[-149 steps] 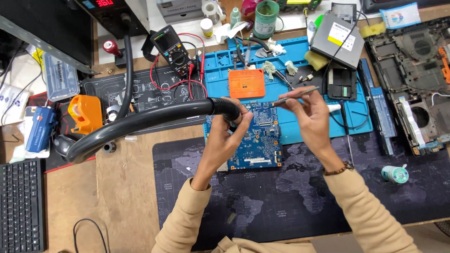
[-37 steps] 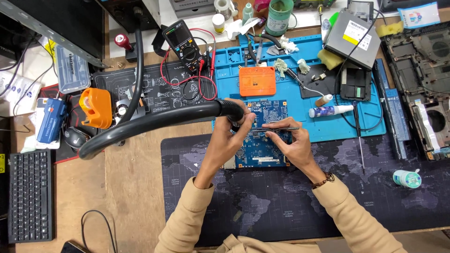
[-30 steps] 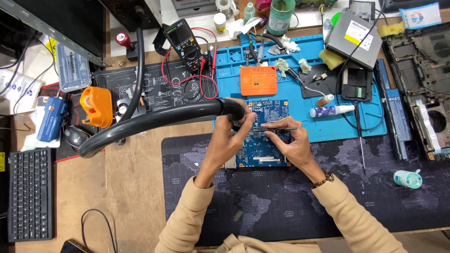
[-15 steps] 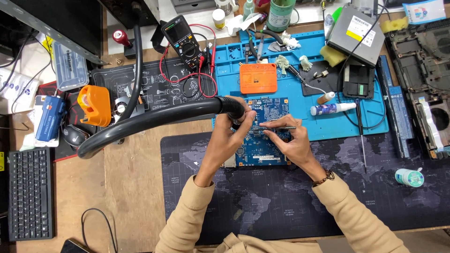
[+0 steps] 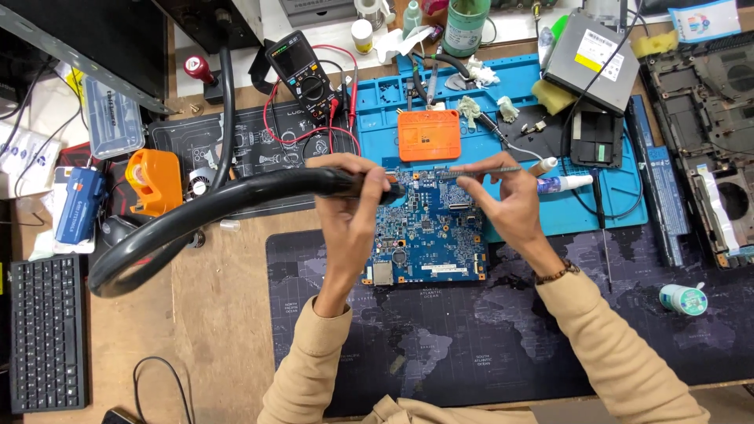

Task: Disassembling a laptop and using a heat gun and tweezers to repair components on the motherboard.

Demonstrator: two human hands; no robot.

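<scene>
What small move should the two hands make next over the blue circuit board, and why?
Probably bring the tweezers down to the circuit board: the left hand aims the black hose nozzle at its top edge, while the right hand holds the tweezers just above.

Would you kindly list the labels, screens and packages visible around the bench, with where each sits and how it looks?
Multimeter: top centre, black body with a dark rectangular screen, red and black leads.
Optical drive: upper right, grey metal slab bearing a white-and-yellow label.
Clear plastic case: upper left, see-through lidded box with a printed lid.
Blue carton: far left, small blue package with a white patch.
Card: top right corner, white and light blue.
</scene>
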